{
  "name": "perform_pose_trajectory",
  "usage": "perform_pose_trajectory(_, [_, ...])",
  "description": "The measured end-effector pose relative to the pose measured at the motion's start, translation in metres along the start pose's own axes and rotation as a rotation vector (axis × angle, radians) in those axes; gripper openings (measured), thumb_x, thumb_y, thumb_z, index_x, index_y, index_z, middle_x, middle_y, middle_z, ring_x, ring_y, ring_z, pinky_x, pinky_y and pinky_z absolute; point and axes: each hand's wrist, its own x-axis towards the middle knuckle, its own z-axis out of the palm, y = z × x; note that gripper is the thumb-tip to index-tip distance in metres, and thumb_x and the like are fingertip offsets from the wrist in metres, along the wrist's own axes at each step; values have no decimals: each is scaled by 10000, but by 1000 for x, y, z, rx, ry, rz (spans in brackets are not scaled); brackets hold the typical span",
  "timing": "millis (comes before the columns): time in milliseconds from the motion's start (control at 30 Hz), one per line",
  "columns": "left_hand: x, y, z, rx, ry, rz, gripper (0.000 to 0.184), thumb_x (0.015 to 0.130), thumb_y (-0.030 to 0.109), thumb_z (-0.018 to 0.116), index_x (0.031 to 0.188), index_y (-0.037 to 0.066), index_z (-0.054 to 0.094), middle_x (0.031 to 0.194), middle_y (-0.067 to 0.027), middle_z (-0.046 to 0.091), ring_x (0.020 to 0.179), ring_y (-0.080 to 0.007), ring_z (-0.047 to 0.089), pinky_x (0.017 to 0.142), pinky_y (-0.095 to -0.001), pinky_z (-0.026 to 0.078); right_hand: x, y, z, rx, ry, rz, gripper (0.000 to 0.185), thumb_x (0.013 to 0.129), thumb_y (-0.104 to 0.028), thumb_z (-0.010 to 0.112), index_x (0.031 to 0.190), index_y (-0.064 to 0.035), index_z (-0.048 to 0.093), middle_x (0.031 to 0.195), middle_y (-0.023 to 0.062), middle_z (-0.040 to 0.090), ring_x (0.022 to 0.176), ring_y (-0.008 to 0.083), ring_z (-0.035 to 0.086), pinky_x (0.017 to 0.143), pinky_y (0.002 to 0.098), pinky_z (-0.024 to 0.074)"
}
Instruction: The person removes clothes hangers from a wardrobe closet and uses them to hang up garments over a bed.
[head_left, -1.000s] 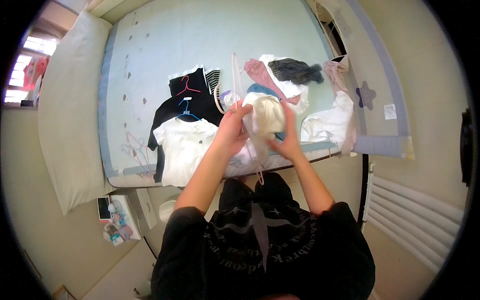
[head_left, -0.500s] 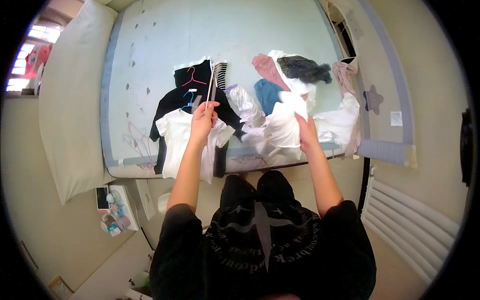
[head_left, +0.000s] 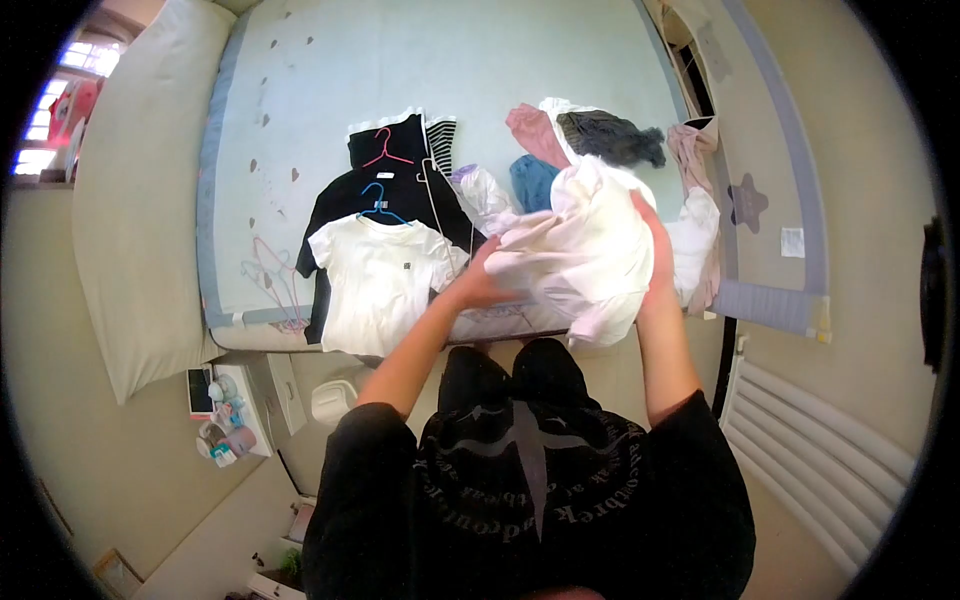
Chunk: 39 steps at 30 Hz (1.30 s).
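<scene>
From the remote station I monitor two bare hands through the head camera. The white garment is raised in front of the person, between the hands, over the near edge of the bed. The right hand is clamped on the garment's right side: the thumb lies along the upper right edge, and the cloth conceals most of the other fingers, so I cannot read their exact spread. The left hand meets the garment's left edge. Its fingers extend toward the cloth, but motion blur and overlapping folds mask the tips; I cannot tell whether they pinch the fabric or only touch it. The garment is bunched, and I cannot identify its neckline or sleeves. It partly covers the blue cloth. The right hand and the garment obscure part of the white cloth on the right. Left of the left hand, the thin white hanger lies across the black garment; its lower end is hard to make out. The white T-shirt overlaps the black garment and has the blue hanger at its neck, with the hanger's lower part inside the shirt. Beyond the blue cloth lie the pink cloth and the dark grey cloth. The lens border cuts off the corners of the view.
</scene>
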Motion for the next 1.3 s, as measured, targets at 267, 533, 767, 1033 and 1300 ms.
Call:
perform_pose_trajectory(267, [21,81,-17,-930,148,-453,422,1006,254,583,1375,54,537,1341,-119,599,1229,-231,578,1040,-410,460,32,-19,-37,-71,83,-219,574,1041,-454,446,1431,-33,468,1385,137,584,1238,287,589,1062,444,466])
perform_pose_trajectory(533, [42,127,-34,-1170,123,-440,389,1011,232,551,1342,29,550,1259,-100,653,1138,-230,638,981,-363,507,-14,70,-67,-1035,-51,-296,695,926,-144,665,1518,-55,311,1510,112,430,1336,256,471,1079,389,415])
perform_pose_trajectory(767, [39,131,-37,-999,196,-490,304,1031,284,512,1210,60,614,1033,-62,669,871,-180,637,724,-314,514,-15,70,-56,-1272,227,-483,280,972,-140,653,1213,2,635,1032,63,686,964,122,607,860,285,489])
perform_pose_trajectory(1033, [14,92,-60,-1359,366,-123,281,998,212,442,1056,3,620,953,-77,638,826,-192,575,754,-327,478,-14,18,-89,-1188,373,-790,340,1041,-279,557,1029,37,681,884,50,676,813,113,565,758,280,468])
perform_pose_trajectory(1300, [-10,130,-99,-1691,286,124,307,901,287,354,719,89,503,608,8,466,668,-184,488,986,-392,425,-10,-17,-132,-455,682,-586,353,1016,-271,573,1027,63,686,1000,101,708,877,168,643,809,322,503])
